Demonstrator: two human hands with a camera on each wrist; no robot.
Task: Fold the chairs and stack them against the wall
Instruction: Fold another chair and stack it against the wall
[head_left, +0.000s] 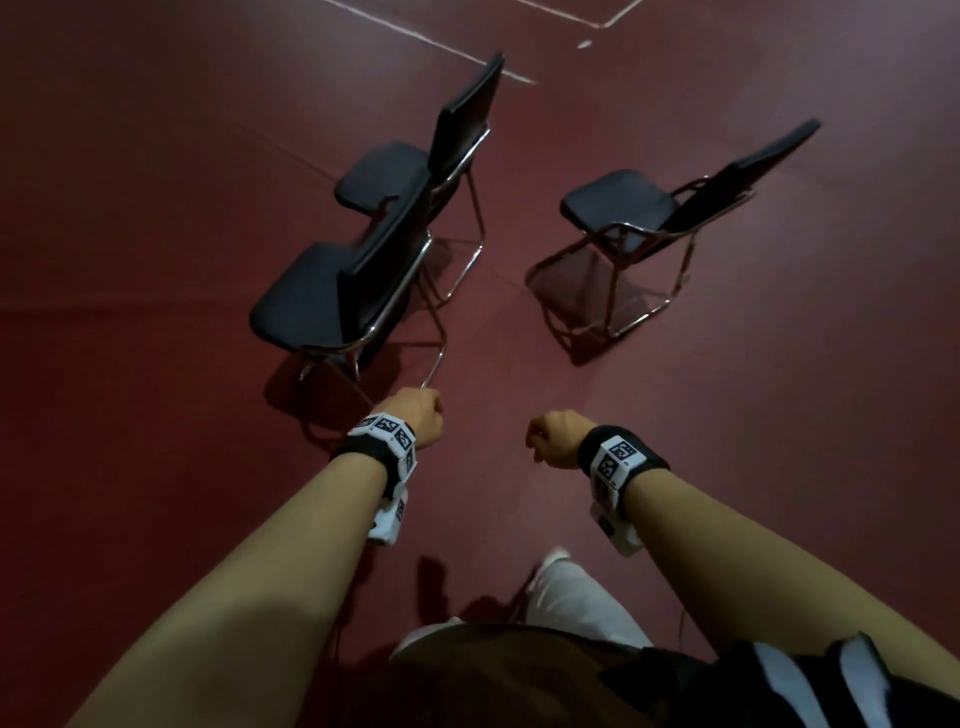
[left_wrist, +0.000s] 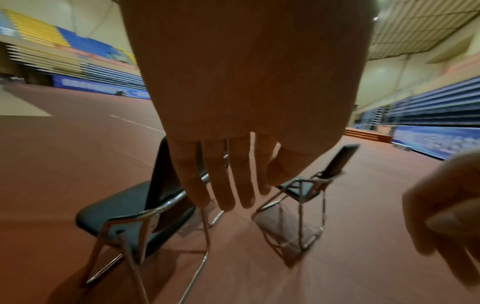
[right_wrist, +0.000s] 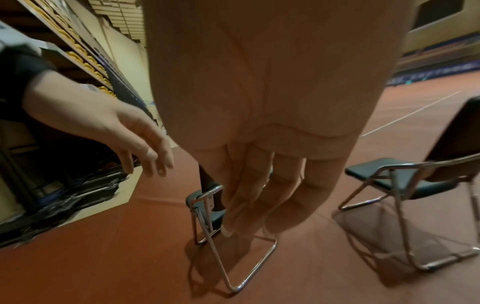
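Note:
Three black padded folding chairs with chrome frames stand unfolded on the red floor. The nearest chair (head_left: 332, 296) is just ahead of my left hand (head_left: 415, 420), a second chair (head_left: 415, 161) stands right behind it, and a third chair (head_left: 644, 218) is off to the right. My left hand holds nothing and its straight fingers (left_wrist: 221, 181) hang above the nearest chair (left_wrist: 116, 207). My right hand (head_left: 553, 436) is also empty, its relaxed fingers (right_wrist: 259, 195) pointing down at the floor between the chairs. Neither hand touches a chair.
Red floor with white court lines (head_left: 431, 44) stretches all around. Retracted bleachers (left_wrist: 103, 74) line the far wall, and more seating (left_wrist: 428, 111) runs along the right. My leg and white shoe (head_left: 566, 587) are below the hands.

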